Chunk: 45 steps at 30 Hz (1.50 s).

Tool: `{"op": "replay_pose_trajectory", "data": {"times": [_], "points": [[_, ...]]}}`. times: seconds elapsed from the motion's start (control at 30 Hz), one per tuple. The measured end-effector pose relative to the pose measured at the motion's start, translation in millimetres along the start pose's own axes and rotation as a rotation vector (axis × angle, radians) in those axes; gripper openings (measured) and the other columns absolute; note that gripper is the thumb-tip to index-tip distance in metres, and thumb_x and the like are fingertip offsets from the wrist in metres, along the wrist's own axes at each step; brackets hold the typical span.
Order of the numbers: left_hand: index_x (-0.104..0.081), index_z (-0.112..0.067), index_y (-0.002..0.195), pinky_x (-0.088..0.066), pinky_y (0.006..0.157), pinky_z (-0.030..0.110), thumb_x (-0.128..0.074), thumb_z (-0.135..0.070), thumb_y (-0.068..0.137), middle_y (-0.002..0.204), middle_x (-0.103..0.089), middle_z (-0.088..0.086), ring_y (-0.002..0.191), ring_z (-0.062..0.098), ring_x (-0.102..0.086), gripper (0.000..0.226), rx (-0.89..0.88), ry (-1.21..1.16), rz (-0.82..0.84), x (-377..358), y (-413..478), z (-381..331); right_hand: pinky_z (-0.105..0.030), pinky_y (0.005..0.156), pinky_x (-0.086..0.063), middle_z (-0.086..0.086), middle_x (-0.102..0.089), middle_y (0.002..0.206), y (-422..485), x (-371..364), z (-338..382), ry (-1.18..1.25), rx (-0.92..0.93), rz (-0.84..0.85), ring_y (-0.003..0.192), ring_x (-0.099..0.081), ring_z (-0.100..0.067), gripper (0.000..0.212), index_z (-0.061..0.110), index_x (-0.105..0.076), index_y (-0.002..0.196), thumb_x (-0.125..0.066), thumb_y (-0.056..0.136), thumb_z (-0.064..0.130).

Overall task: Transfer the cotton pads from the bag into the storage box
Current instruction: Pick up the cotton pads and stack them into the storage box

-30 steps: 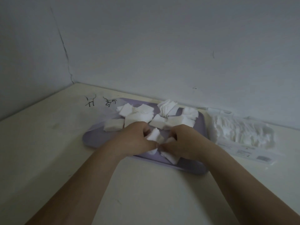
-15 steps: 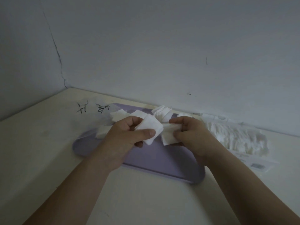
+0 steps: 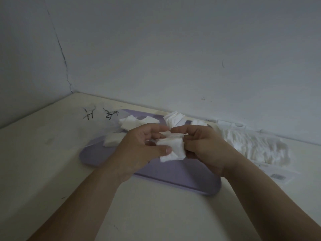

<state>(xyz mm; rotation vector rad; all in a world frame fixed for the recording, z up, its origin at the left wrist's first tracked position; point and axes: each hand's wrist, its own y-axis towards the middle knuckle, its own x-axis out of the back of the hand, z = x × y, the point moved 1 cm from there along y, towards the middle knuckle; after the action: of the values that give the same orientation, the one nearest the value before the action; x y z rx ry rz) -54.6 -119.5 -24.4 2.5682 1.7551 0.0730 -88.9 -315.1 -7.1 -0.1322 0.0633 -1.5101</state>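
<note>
Head view: the left hand point(image 3: 139, 146) and right hand point(image 3: 205, 146) together pinch a small fanned stack of white square cotton pads point(image 3: 172, 148), held just above the flat lilac plastic tray point(image 3: 191, 178) on the cream bench point(image 3: 52, 162). More loose pads point(image 3: 133, 121) lie at the tray's far edge. The clear plastic bag of pads point(image 3: 251, 146) lies just right of the tray, by the wall

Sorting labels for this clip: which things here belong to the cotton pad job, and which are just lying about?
Job:
- left hand and right hand, sharing a held stack of pads
- loose pads
- purple tray
- bag of pads

Lying about:
- black scribbles on the table
</note>
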Motion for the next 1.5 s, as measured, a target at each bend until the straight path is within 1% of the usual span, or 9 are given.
{"op": "replay_pose_trajectory", "data": {"times": [0.23,0.47,0.6,0.83,0.97,1.1,1.23,1.33,1.5], "points": [[-0.074,-0.022,0.115,-0.055,0.064,0.021,-0.092,-0.006,0.074,0.102,-0.077,0.001,0.078,0.009,-0.070,0.048,-0.033,0.129,-0.141,0.3,2.5,0.6,-0.050,0.101,-0.058,-0.021,-0.077,0.119,-7.7,-1.8,8.1,0.047,0.025,0.073,0.113,-0.074,-0.036,0.030,0.007,-0.070,0.125,-0.065,0.100,0.021],[-0.060,-0.047,0.127,-0.053,0.094,0.021,-0.086,-0.046,0.067,0.125,-0.066,-0.022,0.113,-0.003,-0.064,0.065,-0.185,0.427,0.004,-6.5,-4.0,4.0,-0.031,0.059,-0.061,-0.012,-0.079,0.092,-5.2,-6.7,4.4,0.031,-0.005,-0.067,0.072,-0.075,-0.017,0.045,0.008,-0.058,0.136,-0.072,0.094,-0.001],[-0.055,-0.040,0.116,-0.056,0.084,0.031,-0.082,-0.055,0.068,0.111,-0.068,-0.018,0.102,0.001,-0.065,0.057,-0.254,0.765,0.089,-16.1,-6.2,7.2,-0.039,0.071,-0.064,-0.016,-0.080,0.104,-6.4,-8.6,4.8,-0.024,-0.026,-0.024,0.086,-0.078,-0.025,0.058,0.013,-0.050,0.146,-0.074,0.094,0.007],[-0.056,-0.039,0.088,-0.051,0.066,0.021,-0.073,-0.042,0.080,0.086,-0.066,-0.025,0.077,-0.001,-0.064,0.019,-0.311,0.651,-0.012,-17.4,-5.4,6.3,-0.039,0.086,-0.063,-0.014,-0.079,0.113,-7.3,-9.5,6.5,-0.023,-0.069,0.005,0.101,-0.078,-0.024,0.037,0.006,-0.068,0.127,-0.077,0.093,0.018],[-0.060,-0.044,0.090,-0.055,0.068,0.037,-0.076,-0.034,0.078,0.081,-0.063,-0.018,0.074,0.006,-0.062,0.023,-0.327,0.425,0.013,-16.7,-2.2,8.2,-0.035,0.082,-0.060,-0.021,-0.078,0.105,-7.9,-5.4,4.2,-0.053,-0.108,0.107,0.088,-0.071,-0.023,0.036,0.003,-0.079,0.110,-0.078,0.092,0.034],[-0.059,-0.052,0.121,-0.053,0.084,0.015,-0.086,-0.024,0.080,0.111,-0.067,-0.026,0.102,-0.004,-0.066,0.057,-0.298,0.507,0.050,-12.7,-6.5,7.7,-0.036,0.078,-0.064,-0.020,-0.080,0.106,-4.2,-6.0,0.3,-0.002,-0.027,0.016,0.092,-0.078,-0.026,0.025,0.003,-0.079,0.108,-0.075,0.095,0.024],[-0.055,-0.027,0.144,-0.044,0.105,0.027,-0.079,-0.031,0.084,0.140,-0.059,-0.012,0.132,0.012,-0.054,0.064,-0.201,0.786,-0.074,7.7,3.4,11.8,-0.032,0.065,-0.062,-0.016,-0.080,0.099,3.6,-0.8,-8.2,-0.059,0.038,-0.248,0.077,-0.078,-0.022,0.018,0.006,-0.076,0.103,-0.072,0.098,0.024],[-0.065,-0.007,0.123,-0.048,0.100,0.042,-0.072,-0.024,0.087,0.130,-0.063,0.009,0.123,0.035,-0.056,0.040,-0.130,1.061,-0.182,27.7,10.1,20.1,-0.034,0.063,-0.061,-0.011,-0.080,0.097,7.9,-1.9,-14.7,0.049,-0.003,-0.278,0.074,-0.077,-0.020,0.018,0.008,-0.074,0.106,-0.069,0.100,0.024],[-0.062,-0.016,0.130,-0.051,0.094,0.045,-0.069,-0.029,0.083,0.126,-0.065,0.009,0.115,0.039,-0.056,0.050,-0.078,1.138,-0.266,34.5,14.5,20.8,-0.035,0.066,-0.062,-0.010,-0.079,0.098,11.8,-5.4,-23.7,0.059,-0.022,-0.242,0.076,-0.077,-0.020,0.019,0.009,-0.075,0.108,-0.069,0.100,0.026]]}}
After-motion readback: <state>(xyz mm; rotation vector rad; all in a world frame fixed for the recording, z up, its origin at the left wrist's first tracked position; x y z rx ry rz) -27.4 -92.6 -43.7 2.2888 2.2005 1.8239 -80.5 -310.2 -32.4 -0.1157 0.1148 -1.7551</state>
